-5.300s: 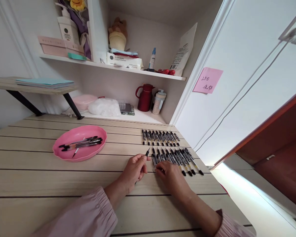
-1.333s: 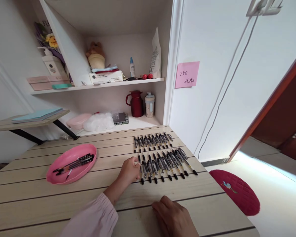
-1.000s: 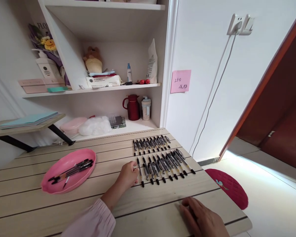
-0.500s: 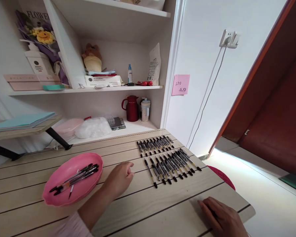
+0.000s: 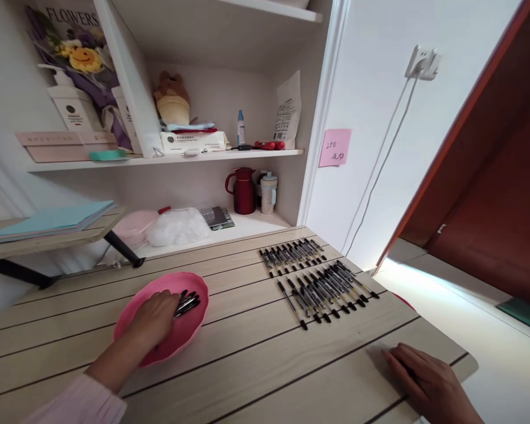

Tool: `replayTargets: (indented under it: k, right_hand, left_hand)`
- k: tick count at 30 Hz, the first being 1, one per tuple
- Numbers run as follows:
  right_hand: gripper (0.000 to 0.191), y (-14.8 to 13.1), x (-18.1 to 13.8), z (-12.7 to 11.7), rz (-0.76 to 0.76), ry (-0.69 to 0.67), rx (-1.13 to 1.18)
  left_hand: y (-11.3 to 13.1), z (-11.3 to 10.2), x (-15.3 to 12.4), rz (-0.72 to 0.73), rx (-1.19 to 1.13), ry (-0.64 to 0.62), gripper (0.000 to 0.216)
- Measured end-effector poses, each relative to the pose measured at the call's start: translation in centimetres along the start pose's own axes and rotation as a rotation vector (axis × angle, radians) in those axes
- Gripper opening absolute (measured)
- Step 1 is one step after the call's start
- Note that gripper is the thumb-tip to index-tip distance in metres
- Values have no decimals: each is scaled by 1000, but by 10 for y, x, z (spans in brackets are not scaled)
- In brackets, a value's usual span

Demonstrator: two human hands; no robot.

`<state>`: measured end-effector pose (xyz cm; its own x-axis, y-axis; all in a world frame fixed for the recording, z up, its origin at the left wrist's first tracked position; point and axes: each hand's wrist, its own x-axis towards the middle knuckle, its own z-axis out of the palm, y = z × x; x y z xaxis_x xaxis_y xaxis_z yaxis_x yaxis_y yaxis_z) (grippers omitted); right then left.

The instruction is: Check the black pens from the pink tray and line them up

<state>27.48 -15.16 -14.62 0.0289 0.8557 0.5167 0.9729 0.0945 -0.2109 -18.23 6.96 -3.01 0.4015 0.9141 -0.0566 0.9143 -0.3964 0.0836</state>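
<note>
My left hand (image 5: 156, 315) is in the pink bowl (image 5: 198, 327), over several black-capped pens (image 5: 188, 303). Its fingers point down and are mostly hidden under the hand, so I cannot see whether they grip a pen. On the tabletop to the right, pens lie side by side in two rows, a back row (image 5: 291, 256) and a front row (image 5: 331, 288). One pen (image 5: 292, 303) is at the left end of the front row. Near the right edge of the table rests my right hand (image 5: 428, 377), fingers loosely stretched, with nothing seen in it.
Behind the table, a white shelf holds a red jug (image 5: 244, 191), a pale cup (image 5: 268, 193) and a plastic bag (image 5: 179, 231). A small raised stand (image 5: 110, 221) with blue paper (image 5: 57, 219) is at the left. A pink note (image 5: 334, 147) sticks to the wall.
My left hand has moved left from the bare tabletop into the bowl of pens. My right hand stays resting on the table. The view has shifted slightly.
</note>
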Motion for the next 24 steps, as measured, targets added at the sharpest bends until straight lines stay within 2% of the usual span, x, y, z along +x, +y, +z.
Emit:
replayTargets:
  k: [4,8,11,13,15,18,21,24]
  right_hand:
    - [22,3,-2,2,6,-13,-8]
    - [25,0,0,2,3,-33,-13]
    - [27,-4,4,1,-5,-42,-1]
    - [28,-6,6,-1,-6,-46,12]
    - [30,-7,8,-5,5,-56,37]
    - [30,-18,16,-12,37,-52,114]
    - [31,-49,33,-17,119,-61,347]
    - [35,-92,54,-9,232,-62,860]
  left_hand:
    - [7,-3,0,-83,-19,-13,10]
    - [6,-3,-4,-174,-71,5,21]
    - [10,-10,-14,-184,-112,89,18]
    - [24,-18,-24,-145,-134,159,13]
    - [51,-22,-38,-96,-267,183,16]
    - [112,-10,-57,-79,-851,60,22]
    - [182,26,-65,-47,-1243,-125,24]
    - [242,65,-57,-15,-1488,-196,26]
